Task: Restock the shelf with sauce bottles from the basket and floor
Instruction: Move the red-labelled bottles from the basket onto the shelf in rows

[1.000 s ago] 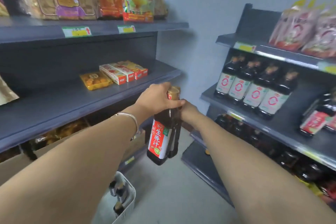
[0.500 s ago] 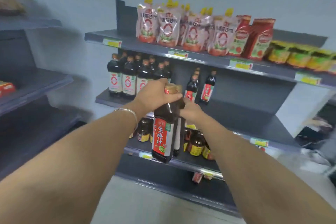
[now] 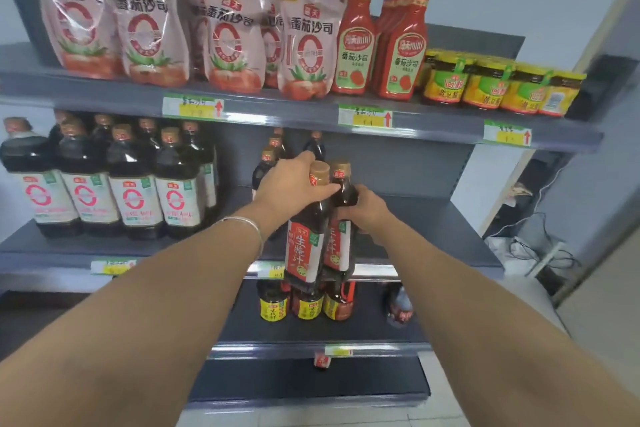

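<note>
Grip check: your left hand point(image 3: 287, 187) is clamping the front sauce bottle point(image 3: 304, 253), right hand point(image 3: 367, 210) the rear bottle point(image 3: 342, 243) touching it; slim bottles point(image 3: 273, 153) are standing toward the shelf point(image 3: 433, 236)'s back edge.

Bare throughout their visible length: left forearm point(image 3: 138, 305) and right forearm point(image 3: 478, 291). Left wrist: one thin, plain, silver-coloured bangle point(image 3: 246, 226), just behind the left hand point(image 3: 289, 184).
</note>
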Tool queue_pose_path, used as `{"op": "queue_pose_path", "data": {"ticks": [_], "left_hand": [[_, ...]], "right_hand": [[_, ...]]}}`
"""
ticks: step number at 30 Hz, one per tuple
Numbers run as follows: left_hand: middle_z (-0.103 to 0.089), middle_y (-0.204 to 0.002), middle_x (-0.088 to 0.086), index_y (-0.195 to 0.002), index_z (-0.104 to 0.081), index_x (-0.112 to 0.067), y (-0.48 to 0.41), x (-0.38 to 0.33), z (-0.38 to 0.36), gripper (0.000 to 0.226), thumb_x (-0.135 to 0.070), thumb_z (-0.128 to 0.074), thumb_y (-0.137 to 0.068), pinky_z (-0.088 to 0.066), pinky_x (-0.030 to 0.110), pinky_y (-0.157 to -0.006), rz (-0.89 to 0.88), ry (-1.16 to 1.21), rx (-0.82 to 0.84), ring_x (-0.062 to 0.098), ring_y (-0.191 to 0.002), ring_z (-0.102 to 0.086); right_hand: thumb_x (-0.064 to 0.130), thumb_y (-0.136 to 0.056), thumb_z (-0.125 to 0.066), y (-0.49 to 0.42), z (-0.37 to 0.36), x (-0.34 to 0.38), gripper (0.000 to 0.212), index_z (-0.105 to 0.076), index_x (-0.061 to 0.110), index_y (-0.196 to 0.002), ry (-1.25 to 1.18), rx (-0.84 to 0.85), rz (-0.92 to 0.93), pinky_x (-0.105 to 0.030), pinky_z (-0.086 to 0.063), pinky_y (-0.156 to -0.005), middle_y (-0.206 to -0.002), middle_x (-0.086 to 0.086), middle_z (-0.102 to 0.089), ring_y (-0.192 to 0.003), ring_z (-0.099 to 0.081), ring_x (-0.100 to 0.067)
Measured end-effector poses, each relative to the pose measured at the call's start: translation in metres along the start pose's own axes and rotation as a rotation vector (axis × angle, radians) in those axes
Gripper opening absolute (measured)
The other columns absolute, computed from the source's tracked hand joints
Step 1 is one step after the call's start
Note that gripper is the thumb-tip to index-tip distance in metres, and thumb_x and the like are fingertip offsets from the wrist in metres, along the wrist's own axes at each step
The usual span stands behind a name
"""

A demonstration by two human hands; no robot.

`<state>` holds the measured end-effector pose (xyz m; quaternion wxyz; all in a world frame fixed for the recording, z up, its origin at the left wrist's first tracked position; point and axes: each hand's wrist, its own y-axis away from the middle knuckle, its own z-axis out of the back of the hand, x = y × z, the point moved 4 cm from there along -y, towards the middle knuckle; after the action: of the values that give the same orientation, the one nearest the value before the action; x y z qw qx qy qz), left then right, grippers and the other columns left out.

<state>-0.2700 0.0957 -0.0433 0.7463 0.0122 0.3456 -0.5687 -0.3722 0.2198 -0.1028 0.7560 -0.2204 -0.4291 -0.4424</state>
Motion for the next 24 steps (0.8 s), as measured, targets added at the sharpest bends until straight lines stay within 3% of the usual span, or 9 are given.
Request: {"op": "queue_pose_path", "data": {"ticks": [4, 9, 14, 19, 24], "left_hand": [[-0.068, -0.091, 0.01, -0.093, -0.045, -0.018, -0.047, 0.013, -0.025, 0.047, -0.056, -0.064, -0.072, -0.054, 0.04, -0.071, 0.013, -0.032, -0.038, 0.032, -0.085, -0.064], [-0.067, -0.087, 0.011, -0.099, -0.047, -0.014, -0.085, 0.032, -0.05, 0.053, -0.057, -0.063, -0.073, -0.042, 0.03, -0.059, 0.091, -0.11, -0.106, 0.033, -0.083, -0.065], [-0.068, -0.086, 0.011, -0.102, -0.05, -0.015, -0.105, 0.054, -0.073, 0.055, -0.059, -0.062, -0.072, -0.049, 0.034, -0.063, 0.182, -0.136, -0.154, 0.033, -0.081, -0.066], [-0.065, -0.081, 0.004, -0.086, -0.041, -0.024, -0.106, 0.069, -0.093, 0.045, -0.058, -0.065, -0.07, -0.047, 0.033, -0.064, 0.285, -0.11, -0.154, 0.03, -0.082, -0.065], [-0.068, -0.086, 0.008, -0.092, -0.048, -0.02, -0.112, 0.075, -0.098, 0.052, -0.063, -0.064, -0.067, -0.048, 0.035, -0.066, 0.395, -0.134, -0.234, 0.033, -0.084, -0.064]], "right_hand": [[0.012, -0.07, -0.077, -0.048, 0.009, -0.011, 0.052, -0.053, 0.017, -0.116, -0.032, -0.024, -0.026, -0.035, -0.05, -0.085, -0.108, -0.005, -0.063, -0.098, -0.059, -0.022], [0.01, -0.07, -0.078, -0.101, 0.013, -0.021, 0.057, -0.052, 0.013, -0.121, -0.091, -0.049, -0.025, -0.041, -0.049, -0.096, -0.116, -0.01, -0.064, -0.107, -0.06, -0.026], [0.011, -0.069, -0.078, -0.155, 0.001, -0.029, 0.059, -0.053, 0.012, -0.123, -0.124, 0.063, 0.011, -0.043, -0.048, -0.098, -0.117, -0.012, -0.064, -0.11, -0.06, -0.027], [0.002, -0.069, -0.076, -0.198, -0.023, -0.033, 0.048, -0.053, 0.018, -0.108, -0.138, 0.178, 0.085, -0.043, -0.048, -0.097, -0.109, -0.009, -0.065, -0.108, -0.061, -0.028], [0.004, -0.074, -0.071, -0.229, -0.042, -0.034, 0.054, -0.052, 0.011, -0.124, -0.056, 0.244, 0.136, -0.046, -0.047, -0.099, -0.121, -0.017, -0.062, -0.113, -0.058, -0.032]]}}
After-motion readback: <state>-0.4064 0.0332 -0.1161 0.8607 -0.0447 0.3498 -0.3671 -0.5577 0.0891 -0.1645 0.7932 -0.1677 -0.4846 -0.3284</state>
